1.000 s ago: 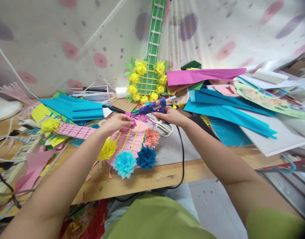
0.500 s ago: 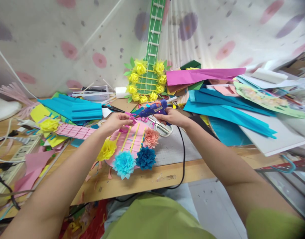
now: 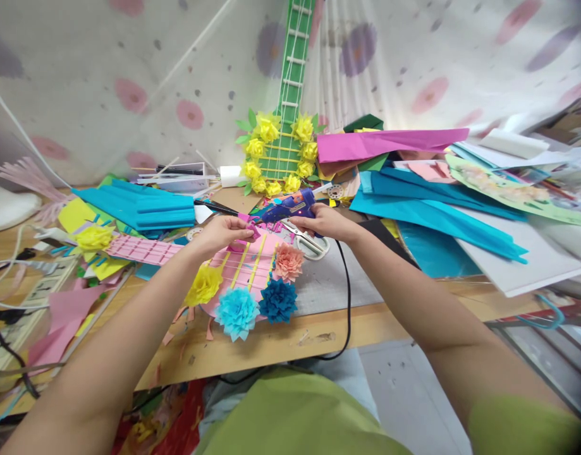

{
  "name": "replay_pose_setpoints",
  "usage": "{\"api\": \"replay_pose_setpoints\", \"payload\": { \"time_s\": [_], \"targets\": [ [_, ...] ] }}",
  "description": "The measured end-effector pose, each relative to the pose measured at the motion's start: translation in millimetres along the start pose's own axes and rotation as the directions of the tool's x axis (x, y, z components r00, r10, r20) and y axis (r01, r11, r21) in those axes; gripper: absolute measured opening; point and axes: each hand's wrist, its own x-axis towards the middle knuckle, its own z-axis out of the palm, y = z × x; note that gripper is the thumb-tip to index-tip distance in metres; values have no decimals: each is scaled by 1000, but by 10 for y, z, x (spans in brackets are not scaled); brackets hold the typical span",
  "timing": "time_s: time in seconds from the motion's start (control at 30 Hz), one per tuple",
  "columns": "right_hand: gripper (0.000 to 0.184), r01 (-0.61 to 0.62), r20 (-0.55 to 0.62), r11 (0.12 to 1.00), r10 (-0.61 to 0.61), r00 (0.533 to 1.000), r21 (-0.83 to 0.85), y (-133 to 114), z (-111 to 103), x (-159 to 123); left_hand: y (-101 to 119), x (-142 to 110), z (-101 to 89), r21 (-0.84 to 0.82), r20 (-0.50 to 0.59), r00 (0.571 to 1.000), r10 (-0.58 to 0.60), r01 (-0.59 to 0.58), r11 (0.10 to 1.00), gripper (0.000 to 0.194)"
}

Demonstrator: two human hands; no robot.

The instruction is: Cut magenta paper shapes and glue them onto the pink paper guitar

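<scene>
My left hand pinches a small piece of magenta paper between its fingertips. A blue glue gun is gripped in my right hand, its nozzle turned left, close to the magenta paper; I cannot tell if they touch. Below both hands lies a pink paper guitar with yellow strips across it. Around its lower edge sit a yellow flower, a light blue flower, a dark blue flower and a coral flower. Scissors with white handles lie under my right hand.
A green paper guitar with yellow flowers stands upright at the back. Folded blue paper lies at left, more blue paper at right, with magenta paper behind. A black cord hangs over the table's front edge.
The glue gun has tilted and shifted slightly left, with its nozzle closer to the magenta paper. My left hand has hardly moved.
</scene>
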Motion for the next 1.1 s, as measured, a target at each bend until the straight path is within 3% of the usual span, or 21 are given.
{"api": "replay_pose_setpoints", "payload": {
  "time_s": [1.1],
  "targets": [
    [37, -112, -9, 978, 113, 994, -177, -117, -91, -130, -20, 27, -51, -20, -16, 1000, 16, -17, 1000, 36]
  ]
}}
